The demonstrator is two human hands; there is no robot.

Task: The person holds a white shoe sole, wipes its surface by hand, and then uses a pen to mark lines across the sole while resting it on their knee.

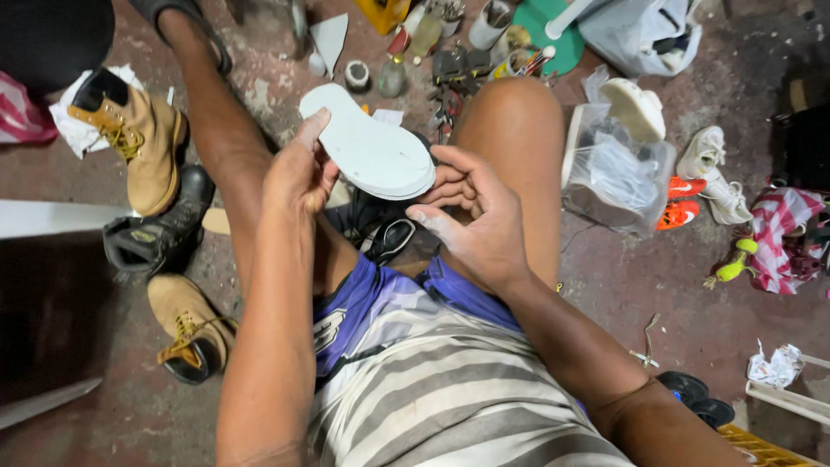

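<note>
Both hands hold a white shoe insole (370, 149): left hand (298, 173) pinches its edge, right hand (471, 216) cups underneath, fingers curled.
</note>
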